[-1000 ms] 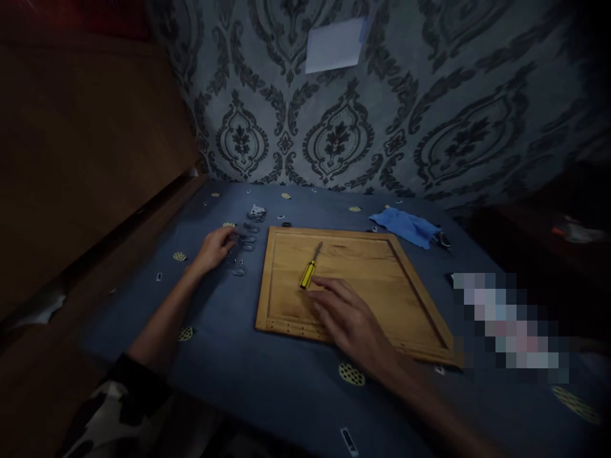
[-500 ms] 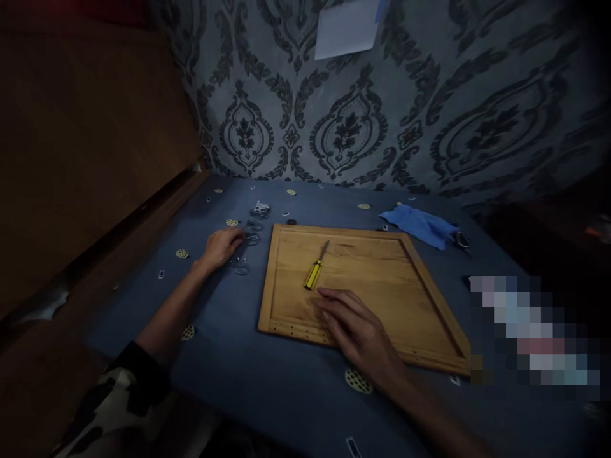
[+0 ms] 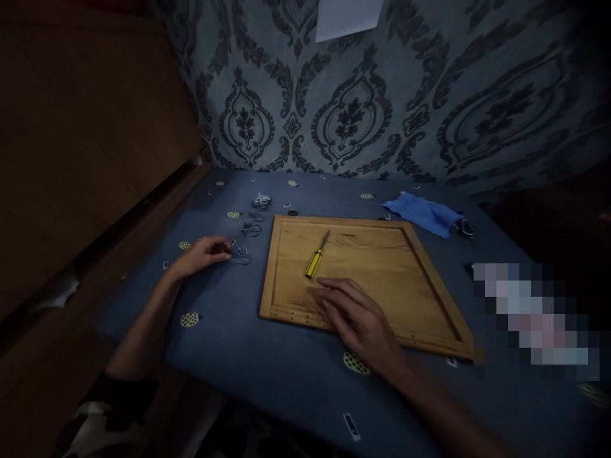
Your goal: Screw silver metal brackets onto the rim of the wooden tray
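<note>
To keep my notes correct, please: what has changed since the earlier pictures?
The left hand moved toward the person, from the farther metal pieces to the nearest piece; whether it grips is unclear. The right hand stayed over the board, the screwdriver on it.

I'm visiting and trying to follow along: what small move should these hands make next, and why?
Probably have the left hand pinch the closest metal loop: its fingertips are beside one end, though contact is unclear. The right hand looks empty over the board, so it could wait.
</note>
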`<state>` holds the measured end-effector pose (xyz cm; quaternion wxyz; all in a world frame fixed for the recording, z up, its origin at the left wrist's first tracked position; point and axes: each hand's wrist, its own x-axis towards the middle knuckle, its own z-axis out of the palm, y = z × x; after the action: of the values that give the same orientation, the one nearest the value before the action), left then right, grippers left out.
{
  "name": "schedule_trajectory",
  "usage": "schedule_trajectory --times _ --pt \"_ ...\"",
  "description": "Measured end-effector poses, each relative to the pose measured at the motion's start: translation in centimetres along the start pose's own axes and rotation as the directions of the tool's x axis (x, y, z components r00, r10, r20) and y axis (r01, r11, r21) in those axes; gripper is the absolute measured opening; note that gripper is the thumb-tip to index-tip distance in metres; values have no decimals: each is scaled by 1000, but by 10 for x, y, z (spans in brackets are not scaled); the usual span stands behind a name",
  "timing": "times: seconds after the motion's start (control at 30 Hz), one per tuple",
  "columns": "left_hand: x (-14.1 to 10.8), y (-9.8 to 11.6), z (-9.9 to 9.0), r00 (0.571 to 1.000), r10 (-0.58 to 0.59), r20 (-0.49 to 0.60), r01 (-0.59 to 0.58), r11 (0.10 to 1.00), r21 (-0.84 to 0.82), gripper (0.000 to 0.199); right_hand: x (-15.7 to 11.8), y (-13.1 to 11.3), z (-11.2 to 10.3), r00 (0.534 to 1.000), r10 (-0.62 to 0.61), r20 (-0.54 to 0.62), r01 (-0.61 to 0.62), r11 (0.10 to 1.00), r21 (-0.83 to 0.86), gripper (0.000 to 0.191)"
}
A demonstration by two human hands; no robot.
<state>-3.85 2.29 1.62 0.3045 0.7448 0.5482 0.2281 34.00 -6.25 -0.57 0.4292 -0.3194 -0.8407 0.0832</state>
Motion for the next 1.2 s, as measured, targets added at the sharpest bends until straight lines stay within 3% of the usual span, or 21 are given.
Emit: schedule_trajectory --times 0.3,0.7,1.2 --pt "3 -14 16 998 -2 -68 -3 998 -68 36 -4 -1 6 1000 6 14 -6 999 40 28" --pt "3 -10 16 995 41 -87 -45 998 -41 31 -4 -4 8 998 -51 32 50 998 28 28" --pt "3 -16 19 998 19 -60 -24 997 -78 28 -8 -2 12 998 -19 67 15 998 58 27"
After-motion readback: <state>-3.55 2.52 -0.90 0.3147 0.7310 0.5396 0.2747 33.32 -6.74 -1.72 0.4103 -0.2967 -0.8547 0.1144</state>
